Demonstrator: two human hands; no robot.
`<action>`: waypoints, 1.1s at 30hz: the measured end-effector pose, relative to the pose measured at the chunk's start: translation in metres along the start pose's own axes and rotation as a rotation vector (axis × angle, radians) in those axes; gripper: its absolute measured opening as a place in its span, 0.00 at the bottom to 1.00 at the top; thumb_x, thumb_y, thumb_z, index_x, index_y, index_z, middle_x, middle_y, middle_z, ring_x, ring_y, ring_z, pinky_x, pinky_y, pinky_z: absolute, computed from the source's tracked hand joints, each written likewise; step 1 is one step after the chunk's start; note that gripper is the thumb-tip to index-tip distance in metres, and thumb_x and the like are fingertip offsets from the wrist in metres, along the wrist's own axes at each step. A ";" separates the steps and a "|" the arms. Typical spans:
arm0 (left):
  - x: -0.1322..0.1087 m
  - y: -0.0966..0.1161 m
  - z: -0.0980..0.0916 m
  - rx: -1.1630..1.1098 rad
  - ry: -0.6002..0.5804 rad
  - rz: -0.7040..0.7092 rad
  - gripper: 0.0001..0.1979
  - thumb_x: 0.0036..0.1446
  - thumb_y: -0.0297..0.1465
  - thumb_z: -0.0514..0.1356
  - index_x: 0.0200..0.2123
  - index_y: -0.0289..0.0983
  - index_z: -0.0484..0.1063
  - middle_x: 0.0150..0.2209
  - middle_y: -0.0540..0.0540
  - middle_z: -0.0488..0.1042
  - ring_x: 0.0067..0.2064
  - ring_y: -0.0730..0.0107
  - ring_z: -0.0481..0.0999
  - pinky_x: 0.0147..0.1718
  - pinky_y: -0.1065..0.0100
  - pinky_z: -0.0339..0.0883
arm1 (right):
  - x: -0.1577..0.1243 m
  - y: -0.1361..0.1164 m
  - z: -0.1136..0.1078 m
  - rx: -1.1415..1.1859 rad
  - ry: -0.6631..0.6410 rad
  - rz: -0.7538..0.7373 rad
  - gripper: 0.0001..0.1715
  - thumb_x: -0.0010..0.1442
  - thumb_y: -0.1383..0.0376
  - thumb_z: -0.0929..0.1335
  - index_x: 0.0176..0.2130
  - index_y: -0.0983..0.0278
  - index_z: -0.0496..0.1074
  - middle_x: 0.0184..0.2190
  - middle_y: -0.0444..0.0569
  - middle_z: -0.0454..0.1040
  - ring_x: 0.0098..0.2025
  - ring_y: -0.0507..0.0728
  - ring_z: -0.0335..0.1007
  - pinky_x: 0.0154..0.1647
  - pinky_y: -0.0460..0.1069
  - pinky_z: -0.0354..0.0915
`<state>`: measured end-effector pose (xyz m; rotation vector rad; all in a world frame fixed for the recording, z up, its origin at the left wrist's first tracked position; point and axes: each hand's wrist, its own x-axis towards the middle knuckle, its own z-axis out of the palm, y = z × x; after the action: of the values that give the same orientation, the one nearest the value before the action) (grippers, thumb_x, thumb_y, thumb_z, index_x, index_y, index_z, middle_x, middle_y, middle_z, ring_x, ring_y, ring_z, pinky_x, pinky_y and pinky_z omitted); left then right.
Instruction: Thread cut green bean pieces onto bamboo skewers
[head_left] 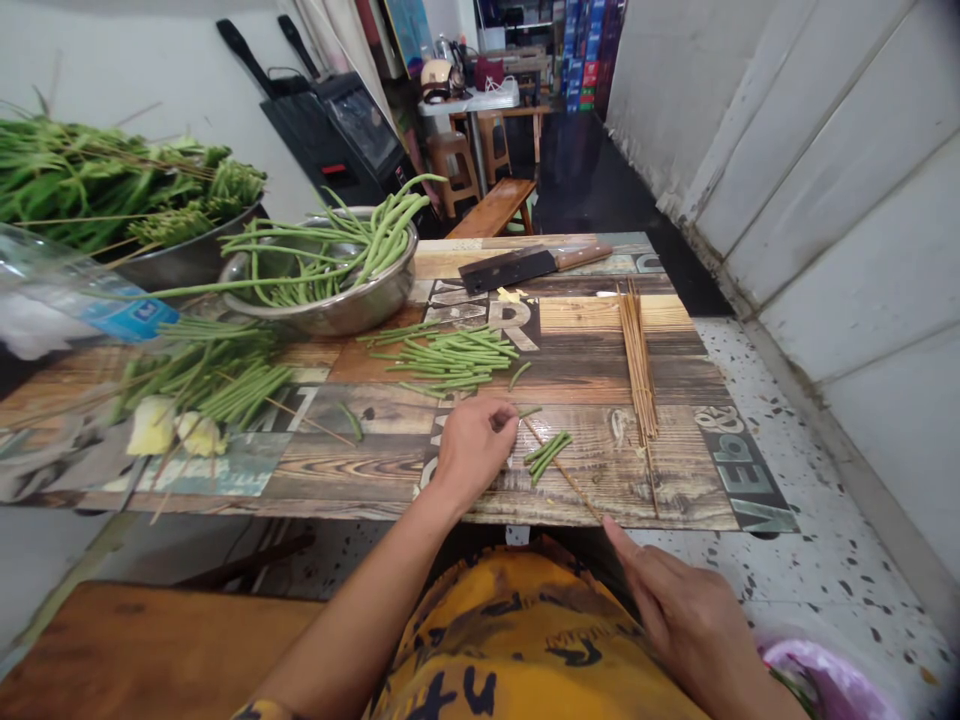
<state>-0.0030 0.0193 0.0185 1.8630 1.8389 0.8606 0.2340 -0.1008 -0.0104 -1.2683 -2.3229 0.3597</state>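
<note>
My right hand is closed around the lower end of a thin wooden skewer at the table's front edge. A few short green bean pieces sit side by side across the skewer. My left hand is pinched at the skewer's far end, with a single cut bean piece at its fingertips; the fingers partly hide the grip. Just beyond my left hand lies a loose pile of cut green beans. A bundle of bare skewers rests to the right.
Behind the pile lies a cleaver with a wooden handle. A metal bowl of long beans stands at the back left, beside a basin of greens. Skewered beans and a plastic bottle occupy the left side.
</note>
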 end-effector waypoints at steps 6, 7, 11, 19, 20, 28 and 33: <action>0.000 0.000 0.001 0.012 0.001 -0.010 0.06 0.47 0.26 0.58 0.25 0.36 0.75 0.24 0.51 0.73 0.27 0.73 0.69 0.29 0.71 0.61 | 0.002 -0.001 -0.002 -0.011 0.005 -0.015 0.23 0.64 0.72 0.57 0.58 0.69 0.60 0.24 0.44 0.72 0.21 0.51 0.68 0.23 0.44 0.64; 0.000 0.000 0.001 0.012 0.003 -0.007 0.06 0.47 0.26 0.58 0.25 0.36 0.75 0.24 0.51 0.73 0.27 0.73 0.69 0.29 0.71 0.61 | 0.003 -0.002 -0.002 -0.005 0.007 -0.014 0.23 0.64 0.72 0.57 0.58 0.69 0.60 0.24 0.45 0.72 0.21 0.51 0.69 0.23 0.44 0.64; 0.000 -0.001 0.001 0.007 -0.003 0.017 0.06 0.47 0.25 0.57 0.24 0.37 0.75 0.23 0.51 0.73 0.26 0.73 0.68 0.29 0.71 0.61 | 0.003 -0.002 -0.001 0.022 0.023 -0.002 0.24 0.63 0.73 0.57 0.58 0.69 0.61 0.26 0.46 0.74 0.22 0.51 0.70 0.24 0.43 0.66; 0.000 0.002 -0.001 0.020 -0.015 0.053 0.06 0.47 0.24 0.57 0.24 0.36 0.75 0.24 0.51 0.73 0.27 0.73 0.69 0.29 0.71 0.61 | 0.007 -0.006 -0.004 -0.001 0.030 -0.024 0.25 0.64 0.71 0.56 0.59 0.68 0.60 0.24 0.46 0.74 0.21 0.51 0.69 0.23 0.43 0.66; 0.000 0.002 -0.001 0.022 -0.013 0.060 0.06 0.47 0.24 0.57 0.24 0.36 0.74 0.24 0.51 0.73 0.27 0.73 0.69 0.29 0.71 0.61 | 0.008 -0.006 -0.004 0.001 0.028 -0.027 0.25 0.64 0.71 0.56 0.60 0.67 0.59 0.24 0.45 0.74 0.21 0.51 0.69 0.23 0.43 0.65; 0.003 0.001 -0.003 0.045 -0.045 0.128 0.07 0.48 0.23 0.57 0.24 0.36 0.74 0.22 0.51 0.70 0.27 0.73 0.67 0.28 0.71 0.58 | 0.011 -0.006 -0.004 -0.003 0.014 -0.033 0.25 0.64 0.72 0.56 0.60 0.67 0.57 0.26 0.47 0.74 0.23 0.52 0.71 0.25 0.44 0.67; 0.004 0.001 -0.005 0.063 -0.068 0.150 0.07 0.49 0.23 0.57 0.24 0.36 0.74 0.22 0.51 0.70 0.27 0.72 0.67 0.28 0.71 0.58 | 0.013 -0.006 -0.003 0.001 0.010 -0.028 0.25 0.63 0.72 0.57 0.59 0.68 0.58 0.26 0.47 0.74 0.23 0.52 0.71 0.24 0.44 0.68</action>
<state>-0.0058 0.0223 0.0239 2.0651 1.7217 0.7863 0.2251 -0.0931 -0.0011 -1.2327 -2.3296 0.3445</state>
